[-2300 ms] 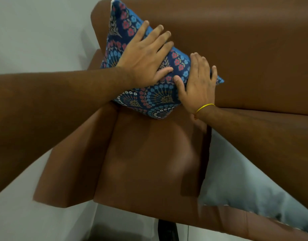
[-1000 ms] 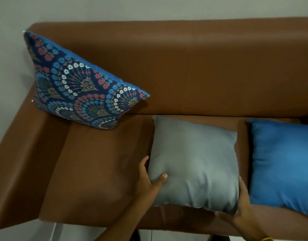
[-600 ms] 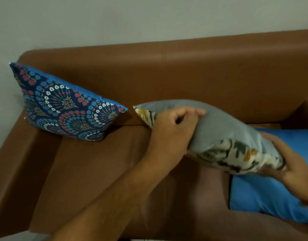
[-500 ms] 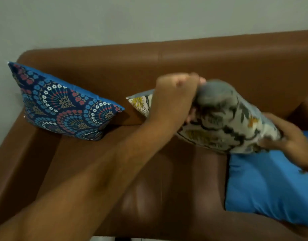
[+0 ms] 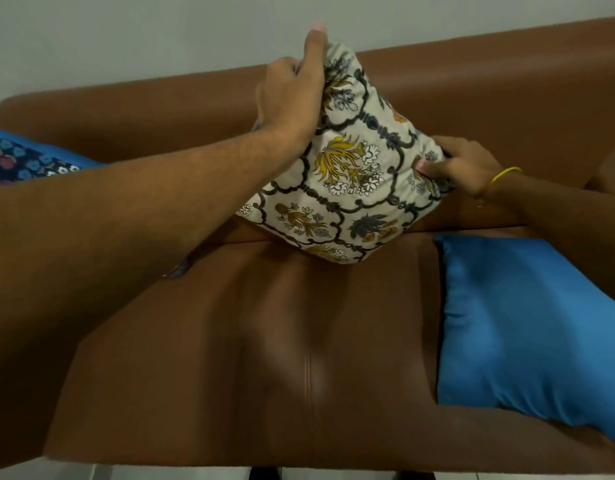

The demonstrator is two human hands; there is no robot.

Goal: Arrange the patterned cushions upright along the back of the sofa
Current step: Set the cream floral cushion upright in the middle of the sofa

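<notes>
A cream cushion with a floral lattice print (image 5: 347, 181) stands tilted on one corner against the backrest of the brown sofa (image 5: 507, 109), patterned face toward me. My left hand (image 5: 292, 95) grips its top left edge. My right hand (image 5: 462, 164), with a yellow band on the wrist, pinches its right corner. A dark blue patterned cushion (image 5: 18, 161) leans against the backrest at the far left, mostly hidden behind my left forearm.
A plain bright blue cushion (image 5: 528, 327) lies flat on the right part of the seat (image 5: 264, 341). A pale wall (image 5: 160, 36) rises behind the sofa. A strip of light floor shows under the seat's front edge.
Both hands picked the grey-backed cushion up off the seat, turned its floral face toward me and raised it against the backrest. The view moved closer to the sofa.
</notes>
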